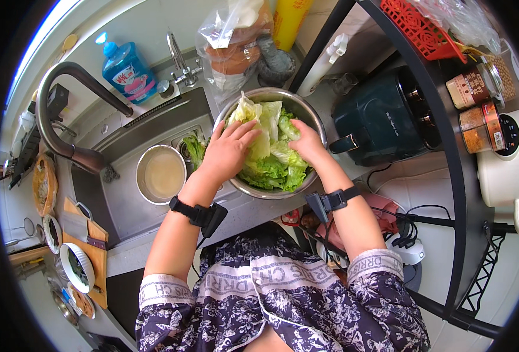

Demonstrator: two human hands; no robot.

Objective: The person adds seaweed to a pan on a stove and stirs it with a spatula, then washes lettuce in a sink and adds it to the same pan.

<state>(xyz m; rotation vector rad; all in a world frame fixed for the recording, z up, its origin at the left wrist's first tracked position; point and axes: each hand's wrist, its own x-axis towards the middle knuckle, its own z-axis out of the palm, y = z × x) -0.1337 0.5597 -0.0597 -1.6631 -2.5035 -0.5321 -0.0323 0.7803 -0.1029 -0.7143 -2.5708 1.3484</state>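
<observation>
A stainless steel bowl (273,193) full of torn lettuce leaves (268,152) stands on the counter beside the sink. My left hand (230,147) lies over the leaves at the bowl's left side, its fingers spread a little. At the right side, my right hand (305,141) has its thumb and fingers round a green lettuce leaf (289,127). Just left of the bowl, more lettuce (194,149) lies by the sink drain. A round pot (161,175) of cloudy liquid sits in the sink.
A dark curved faucet (50,127) arches over the sink (125,211). Behind are a blue soap bottle (129,72) and a stone mortar (277,68). On the right stand a dark green air fryer (382,116) and a black metal rack (451,145). A cleaver (76,226) rests on a wooden board (101,268).
</observation>
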